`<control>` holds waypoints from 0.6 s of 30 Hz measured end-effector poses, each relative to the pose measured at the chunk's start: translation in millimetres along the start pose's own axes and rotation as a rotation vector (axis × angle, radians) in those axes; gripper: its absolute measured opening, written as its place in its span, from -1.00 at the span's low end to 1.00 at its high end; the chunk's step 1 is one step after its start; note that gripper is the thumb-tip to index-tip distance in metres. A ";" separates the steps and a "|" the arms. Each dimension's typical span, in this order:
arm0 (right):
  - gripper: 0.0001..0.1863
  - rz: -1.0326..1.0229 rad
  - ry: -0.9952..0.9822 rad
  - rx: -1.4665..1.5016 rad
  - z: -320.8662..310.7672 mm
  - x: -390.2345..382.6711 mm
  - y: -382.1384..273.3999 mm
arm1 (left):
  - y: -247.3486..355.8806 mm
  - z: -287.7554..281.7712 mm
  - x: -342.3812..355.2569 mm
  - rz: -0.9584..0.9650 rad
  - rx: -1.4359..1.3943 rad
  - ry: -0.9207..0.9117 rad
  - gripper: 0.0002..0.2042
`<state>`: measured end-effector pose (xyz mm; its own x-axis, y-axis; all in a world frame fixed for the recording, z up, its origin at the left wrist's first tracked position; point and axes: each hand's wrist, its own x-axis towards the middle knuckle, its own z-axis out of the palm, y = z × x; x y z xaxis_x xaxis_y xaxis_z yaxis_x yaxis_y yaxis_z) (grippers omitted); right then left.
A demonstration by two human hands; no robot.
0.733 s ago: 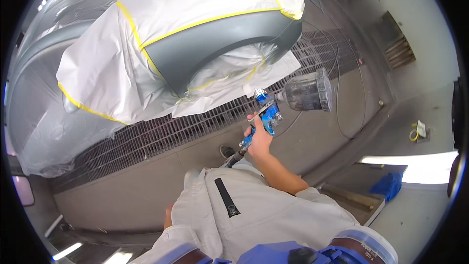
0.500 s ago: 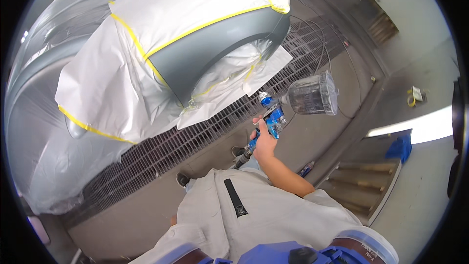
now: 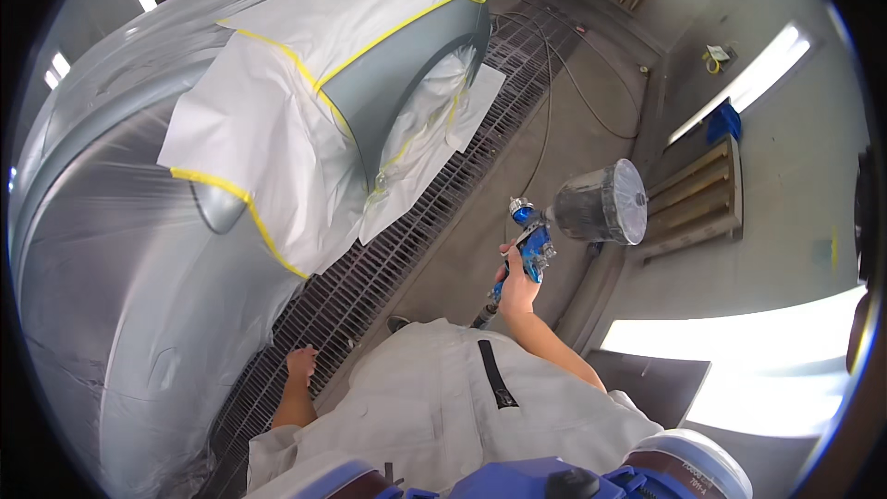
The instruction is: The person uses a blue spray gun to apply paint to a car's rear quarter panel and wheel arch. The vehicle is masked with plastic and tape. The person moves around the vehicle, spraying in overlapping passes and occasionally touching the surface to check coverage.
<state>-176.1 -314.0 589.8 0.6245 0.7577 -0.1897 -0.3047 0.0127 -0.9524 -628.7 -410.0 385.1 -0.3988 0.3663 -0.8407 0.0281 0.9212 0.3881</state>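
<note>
My right hand (image 3: 519, 290) is wrapped round the handle of a blue spray gun (image 3: 535, 249). A round, smeared see-through cup (image 3: 599, 207) sits on the gun, leaning out to the right. Low on the left, my left hand (image 3: 300, 366) hangs over the floor grating with its fingers curled and nothing seen in them. Ahead of me is a grey car fender (image 3: 399, 66), framed by white masking paper (image 3: 263, 120) and yellow tape (image 3: 379, 38). More paper (image 3: 421, 134) fills the wheel arch. The gun stays apart from the fender.
Clear plastic sheeting (image 3: 139, 286) covers the car on the left. Metal floor grating (image 3: 439, 208) runs alongside it. A thin hose (image 3: 547, 97) loops over the floor ahead. On the right are a wall with slatted panels (image 3: 698, 189), a blue cloth (image 3: 724, 121) and a tape roll (image 3: 712, 65).
My view has turned and shifted left along the car, showing more of the plastic-covered side. My left hand has come into clear sight. The spray gun stays in my right hand.
</note>
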 end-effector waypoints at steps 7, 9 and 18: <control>-0.85 -0.027 -0.062 -0.130 -40.5 -111.9 19.6 | -134.9 -28.6 -10.1 0.342 0.558 -0.413 -0.83; -0.81 -0.047 -0.089 -0.185 -51.6 -138.7 27.4 | -166.7 -38.7 -25.3 0.297 0.477 -0.479 -0.86; -0.84 -0.126 -0.093 -0.086 -66.6 -228.5 30.1 | -247.9 -97.0 -62.6 -0.048 0.062 -0.222 -0.83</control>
<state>-280.1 -530.2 588.6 0.5835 0.8106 -0.0486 -0.1632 0.0585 -0.9849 -699.5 -674.0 378.1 -0.1894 0.3354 -0.9228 0.0728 0.9421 0.3275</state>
